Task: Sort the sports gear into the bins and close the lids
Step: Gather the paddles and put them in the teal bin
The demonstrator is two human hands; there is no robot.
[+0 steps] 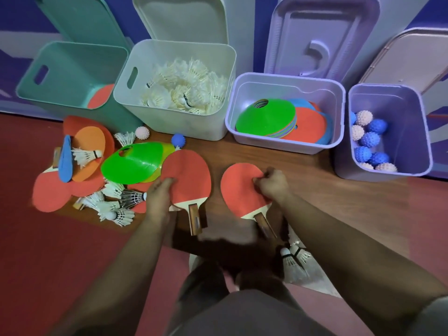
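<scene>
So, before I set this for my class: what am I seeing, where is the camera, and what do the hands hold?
No machine here: a person wears one camera on the head, looking down at their own hands. The left hand lays fingers on the left paddle; whether it grips is unclear. The right hand pinches the right paddle. Four open bins stand behind: the teal bin holds a third paddle, the white bin shuttlecocks, the lilac bin disc cones, the small bin spiky balls. More loose gear lies on the floor, left.
</scene>
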